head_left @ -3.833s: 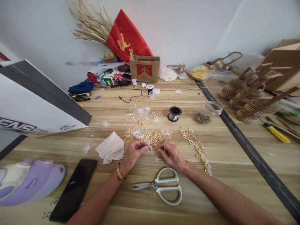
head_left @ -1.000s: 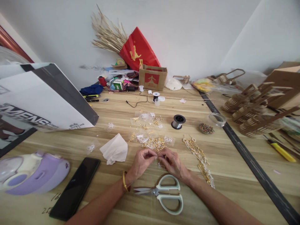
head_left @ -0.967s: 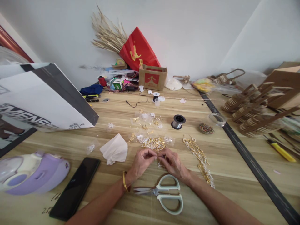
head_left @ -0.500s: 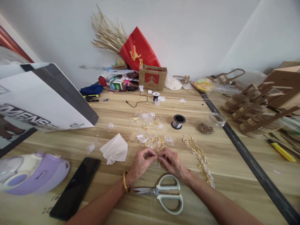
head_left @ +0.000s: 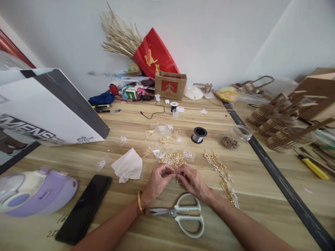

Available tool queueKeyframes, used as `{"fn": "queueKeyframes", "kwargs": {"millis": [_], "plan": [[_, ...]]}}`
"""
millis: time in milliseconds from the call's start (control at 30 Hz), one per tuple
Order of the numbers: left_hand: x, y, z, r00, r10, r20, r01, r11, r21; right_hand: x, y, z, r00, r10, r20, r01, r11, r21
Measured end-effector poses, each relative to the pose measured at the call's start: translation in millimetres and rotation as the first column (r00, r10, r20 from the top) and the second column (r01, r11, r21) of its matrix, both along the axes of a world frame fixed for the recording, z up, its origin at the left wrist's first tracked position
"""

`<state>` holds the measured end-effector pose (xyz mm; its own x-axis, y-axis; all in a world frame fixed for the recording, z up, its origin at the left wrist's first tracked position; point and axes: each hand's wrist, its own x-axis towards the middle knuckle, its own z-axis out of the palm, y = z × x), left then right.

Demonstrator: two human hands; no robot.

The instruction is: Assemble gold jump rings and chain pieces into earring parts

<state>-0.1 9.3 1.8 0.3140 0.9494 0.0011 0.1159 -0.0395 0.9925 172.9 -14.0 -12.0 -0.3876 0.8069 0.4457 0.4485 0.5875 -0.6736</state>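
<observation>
My left hand (head_left: 160, 178) and my right hand (head_left: 192, 179) meet at the fingertips, both pinched closed. Whatever sits between the fingers is too small to make out. Just beyond them lies a pile of gold and silver beads (head_left: 171, 158). Beneath the right fingers a bit of thin chain or wire (head_left: 179, 183) shows on the table. Scissors with pale green handles (head_left: 188, 215) rest between my forearms, blades pointing left. To the right of my right hand lie gold and silver beaded strands (head_left: 222, 174).
A wire spool (head_left: 199, 135) and a glass jar of beads (head_left: 237, 137) stand beyond my right hand. At left are a tissue (head_left: 128, 165), a black phone (head_left: 85, 209), a purple-and-white device (head_left: 42, 193) and a large white box (head_left: 49, 108). Woven baskets (head_left: 282, 122) stand far right.
Hardly anything differs. Both hands stay pinched together in the same place, and the view has shifted very slightly.
</observation>
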Motion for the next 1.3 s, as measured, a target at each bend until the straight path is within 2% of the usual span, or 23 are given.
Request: {"fn": "queueKeyframes", "kwargs": {"millis": [333,600,800,1133,1300], "plan": [[-1,-1,-2.1,1.000,-0.028,0.002,0.028,0.999,-0.038,1,0,-0.8,1.000,-0.013,-0.018,0.013,1.000,0.003],[-3,0,-4.6,0.993,-0.049,-0.104,0.067,0.981,0.181,1,0,-1.6,0.998,-0.030,-0.046,0.029,0.999,-0.015],[-3,-1,-2.8,0.987,-0.056,-0.153,0.092,0.967,0.238,2,0,-0.9,0.998,-0.001,-0.061,-0.001,0.999,-0.040],[-5,-2,5.4,0.981,-0.086,-0.174,0.116,0.978,0.174,0,-2,5.5,0.997,0.006,-0.072,-0.009,0.999,-0.035],[-5,-5,5.2,0.982,-0.138,-0.128,0.140,0.990,0.004,2,-1,1.1,0.997,-0.016,-0.075,0.013,0.999,-0.041]]}}
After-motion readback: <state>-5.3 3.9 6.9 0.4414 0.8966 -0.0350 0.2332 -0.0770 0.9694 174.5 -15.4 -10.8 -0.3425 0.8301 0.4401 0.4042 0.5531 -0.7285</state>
